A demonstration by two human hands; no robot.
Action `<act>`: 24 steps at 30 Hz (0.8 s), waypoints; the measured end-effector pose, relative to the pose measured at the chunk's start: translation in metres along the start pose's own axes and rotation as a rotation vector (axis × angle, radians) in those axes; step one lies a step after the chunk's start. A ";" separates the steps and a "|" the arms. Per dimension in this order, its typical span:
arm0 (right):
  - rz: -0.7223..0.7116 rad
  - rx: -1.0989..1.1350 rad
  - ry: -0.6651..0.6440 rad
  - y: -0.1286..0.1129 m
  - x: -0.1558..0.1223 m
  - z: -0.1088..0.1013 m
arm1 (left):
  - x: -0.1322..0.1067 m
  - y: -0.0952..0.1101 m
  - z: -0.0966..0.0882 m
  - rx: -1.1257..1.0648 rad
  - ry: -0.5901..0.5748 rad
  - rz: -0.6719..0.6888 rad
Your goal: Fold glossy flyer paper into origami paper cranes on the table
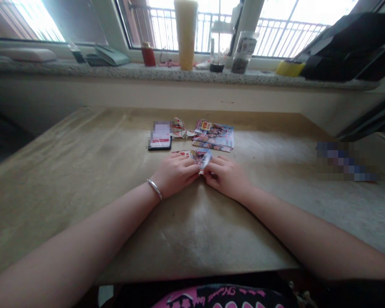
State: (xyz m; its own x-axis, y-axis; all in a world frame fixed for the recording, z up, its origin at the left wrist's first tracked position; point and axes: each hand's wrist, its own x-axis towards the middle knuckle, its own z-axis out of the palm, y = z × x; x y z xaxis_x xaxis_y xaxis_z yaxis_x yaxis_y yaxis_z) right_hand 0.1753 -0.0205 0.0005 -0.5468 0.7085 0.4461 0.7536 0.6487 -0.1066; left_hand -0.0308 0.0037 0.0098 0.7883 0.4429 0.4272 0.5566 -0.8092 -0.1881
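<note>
A colourful printed leaflet [202, 156] lies on the table between my two hands, its near edge slightly lifted. My left hand [176, 171], with a silver bracelet [155, 189] at the wrist, covers the leaflet's left part and holds it, thumb pointing right. My right hand [226, 174] pinches the right edge with curled fingers. Just beyond is a stack of similar printed leaflets [215, 136]. To its left sits a folded paper piece [182, 130], touching or close to a phone [161, 137].
A blurred blue item [343, 162] lies at the table's right side. On the granite windowsill [115, 72] stand a tall yellowish cup [186, 36], a red-brown bottle [148, 54], clear containers [244, 51], yellow tape [289, 67] and a black bag [346, 47].
</note>
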 end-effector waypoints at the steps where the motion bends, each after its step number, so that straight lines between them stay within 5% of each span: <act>1: -0.001 0.013 -0.007 -0.001 0.000 0.001 | 0.001 0.002 0.002 -0.007 0.018 0.010; 15: 0.008 0.187 0.050 0.008 -0.001 0.000 | -0.003 -0.008 0.002 -0.022 0.103 0.009; 24: -0.002 0.291 0.019 0.022 -0.007 0.003 | -0.012 -0.027 0.001 -0.020 0.038 0.025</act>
State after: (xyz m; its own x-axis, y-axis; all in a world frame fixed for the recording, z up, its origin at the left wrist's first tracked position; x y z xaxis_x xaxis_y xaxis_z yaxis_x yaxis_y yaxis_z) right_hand 0.1946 -0.0100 -0.0076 -0.5388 0.7039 0.4628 0.6151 0.7041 -0.3548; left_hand -0.0544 0.0206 0.0087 0.7912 0.4072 0.4563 0.5308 -0.8278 -0.1816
